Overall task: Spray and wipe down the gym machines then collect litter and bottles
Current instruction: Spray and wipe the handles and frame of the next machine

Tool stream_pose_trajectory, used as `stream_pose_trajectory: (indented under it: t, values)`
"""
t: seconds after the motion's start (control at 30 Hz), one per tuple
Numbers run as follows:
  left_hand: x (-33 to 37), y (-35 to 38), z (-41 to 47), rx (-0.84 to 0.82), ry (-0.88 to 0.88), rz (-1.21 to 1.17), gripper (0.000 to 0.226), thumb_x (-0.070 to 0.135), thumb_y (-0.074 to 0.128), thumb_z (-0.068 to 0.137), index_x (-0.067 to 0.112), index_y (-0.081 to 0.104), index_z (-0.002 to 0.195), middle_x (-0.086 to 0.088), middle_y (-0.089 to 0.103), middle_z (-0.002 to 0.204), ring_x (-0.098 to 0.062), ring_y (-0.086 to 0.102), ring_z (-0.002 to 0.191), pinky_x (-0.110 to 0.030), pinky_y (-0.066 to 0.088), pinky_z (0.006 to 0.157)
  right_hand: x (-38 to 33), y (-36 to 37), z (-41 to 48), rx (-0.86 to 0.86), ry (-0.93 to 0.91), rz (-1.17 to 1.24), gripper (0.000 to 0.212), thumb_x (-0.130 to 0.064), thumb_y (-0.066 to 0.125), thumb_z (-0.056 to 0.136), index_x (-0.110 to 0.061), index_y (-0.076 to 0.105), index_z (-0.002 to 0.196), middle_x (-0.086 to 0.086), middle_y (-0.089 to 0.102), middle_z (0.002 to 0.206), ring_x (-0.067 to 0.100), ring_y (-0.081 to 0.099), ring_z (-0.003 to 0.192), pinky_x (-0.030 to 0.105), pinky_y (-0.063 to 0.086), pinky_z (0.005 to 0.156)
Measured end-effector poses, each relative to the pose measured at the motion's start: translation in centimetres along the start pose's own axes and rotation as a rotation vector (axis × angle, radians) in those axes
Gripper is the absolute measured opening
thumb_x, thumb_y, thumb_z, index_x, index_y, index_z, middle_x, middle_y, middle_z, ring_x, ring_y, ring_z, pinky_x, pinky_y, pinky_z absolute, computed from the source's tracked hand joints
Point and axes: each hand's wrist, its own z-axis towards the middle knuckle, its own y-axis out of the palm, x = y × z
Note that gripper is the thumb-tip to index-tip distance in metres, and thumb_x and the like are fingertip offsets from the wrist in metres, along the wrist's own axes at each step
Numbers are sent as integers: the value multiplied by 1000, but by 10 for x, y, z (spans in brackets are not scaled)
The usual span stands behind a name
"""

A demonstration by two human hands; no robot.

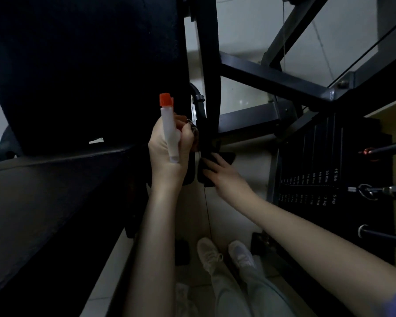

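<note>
Wiping looks to be the step in hand: the right hand [224,176] lies with its fingers [212,164] stretched fairly straight over a dark cloth [225,157], pressing it against the lower part of the black frame post [207,53] of the gym machine. The cloth sits directly under those fingers, low on the post, between the padded seat [78,65] and the weight stack [318,156]. The right forearm reaches in from the lower right and crosses in front of the weight stack. The left hand [169,147] is just beside the post on its other side, curled tight round a white spray bottle [170,131]. The bottle's long axis runs up the picture, and its orange nozzle [166,100] is at the far end, in front of the seat's dark padding. The post runs away from the cloth up the picture, so the next stroke probably follows that line. The right hand is the nearer one for it, with the left wrist upright and close.
</note>
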Motion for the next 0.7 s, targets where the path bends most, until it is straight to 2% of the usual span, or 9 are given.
stream_pose_trajectory:
  t: [0.07, 0.13, 0.2, 0.23, 0.3, 0.37, 0.43, 0.57, 0.7]
  values:
    - [0, 1, -1, 1, 4, -11, 10, 14, 57, 90, 4, 55, 89, 3, 60, 84, -12, 61, 76, -31, 53, 67, 6, -5, -6, 50, -71, -38, 28, 4, 67, 56, -2, 74, 83, 18, 70, 97, 43, 66, 92, 37, 56, 59]
    - [1, 2, -2, 5, 3, -17, 4, 12, 56, 90, 11, 54, 87, -6, 59, 83, -18, 61, 74, -33, 52, 67, 9, -2, 5, 45, -32, 24, 27, 2, 65, 65, 1, 72, 92, 22, 68, 103, 45, 65, 94, 41, 56, 61]
    - [-1, 1, -3, -3, 19, -17, 5, 13, 56, 91, 15, 54, 87, -9, 59, 84, -22, 61, 75, -37, 52, 67, 7, 11, 14, -74, 70, 81, 41, -16, 54, 80, 1, 63, 116, 22, 55, 130, 42, 51, 121, 44, 44, 97]
    - [0, 1, -3, -10, 30, -16, 6, 14, 56, 91, 16, 53, 86, -6, 58, 84, -19, 61, 75, -35, 52, 67, 5, 14, 13, -152, 95, 60, 59, -33, 35, 84, -1, 53, 130, 17, 42, 144, 33, 34, 137, 36, 21, 115]
    - [0, 1, -3, -5, 43, -3, 8, 13, 56, 91, 19, 53, 85, 0, 58, 86, -12, 60, 77, -31, 52, 67, 4, 24, 6, -145, -2, -138, 85, -50, 11, 74, -7, 40, 141, 8, 25, 155, 22, 15, 145, 23, -2, 117]
    - [3, 1, -2, -2, 54, 6, 11, 10, 55, 91, 20, 52, 85, 2, 57, 86, -11, 59, 77, -29, 51, 66, -3, 24, -6, -230, -20, -117, 69, -37, 20, 78, -5, 57, 128, 11, 45, 143, 29, 35, 137, 42, 28, 113]
    - [2, 0, -2, -24, 67, 2, 11, 11, 55, 92, 19, 52, 85, -3, 57, 86, -17, 59, 77, -37, 51, 66, -7, 19, -12, -246, -57, -218, 45, -13, 34, 75, -3, 74, 93, 12, 69, 108, 36, 62, 109, 44, 55, 82]
    - [-1, -1, -2, -27, 51, -26, 9, 12, 55, 91, 6, 53, 86, -3, 56, 85, -23, 59, 77, -48, 51, 67, -10, 7, -21, -84, -120, -236, 39, -11, 37, 71, -10, 77, 74, 6, 74, 92, 33, 69, 92, 35, 57, 68]
    - [4, 0, -3, -16, 44, -25, 4, 5, 55, 90, 5, 53, 87, -2, 55, 85, -17, 58, 77, -44, 52, 67, -10, 4, -40, -13, -43, -11, 25, 2, 66, 68, -8, 75, 88, 11, 71, 101, 38, 67, 93, 38, 57, 65]
